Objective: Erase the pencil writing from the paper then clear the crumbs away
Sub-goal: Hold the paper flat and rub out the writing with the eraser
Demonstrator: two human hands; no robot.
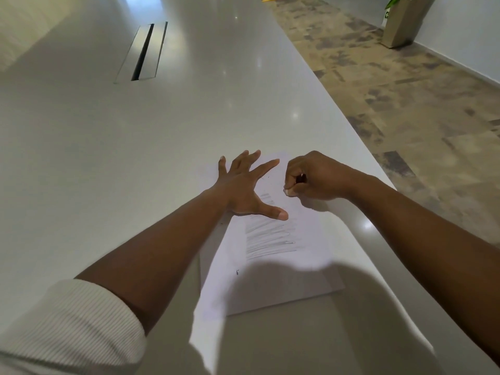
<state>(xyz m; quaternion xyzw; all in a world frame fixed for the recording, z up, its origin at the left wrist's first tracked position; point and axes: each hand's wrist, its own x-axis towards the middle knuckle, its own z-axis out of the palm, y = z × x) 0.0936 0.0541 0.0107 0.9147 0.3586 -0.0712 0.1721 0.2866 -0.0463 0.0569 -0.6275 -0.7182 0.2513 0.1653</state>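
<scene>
Nearest my camera is a ribbed white sleeve [67, 328], pushed up the left forearm at the lower left of the view. I follow that forearm out to my left hand [243, 185], which lies flat on the paper [273, 277] with its fingers straight and spread wide. The thumb [276, 212] points right and rests at the top of the pencil writing [270, 236]. This hand grips nothing; it presses the sheet down.

The paper lies on the white table [108, 158], near the table's right edge, with its long side running away from me. The pencil writing is a block of grey scribbled strokes across the middle of the sheet. A band of fainter strokes shows just above the thumb. A small dark speck [237, 272] sits on the sheet nearer to me, left of the scribble; I cannot tell what it is.

My right hand [313, 177] is curled into a fist at the far right part of the sheet. Its fingertips pinch a small pale object [289, 191] against the paper. I take it for an eraser, though little of it shows.

Further up the table a long cable slot [142, 52] is set into the surface. A planter [403, 20] stands on the patterned floor at upper right.
</scene>
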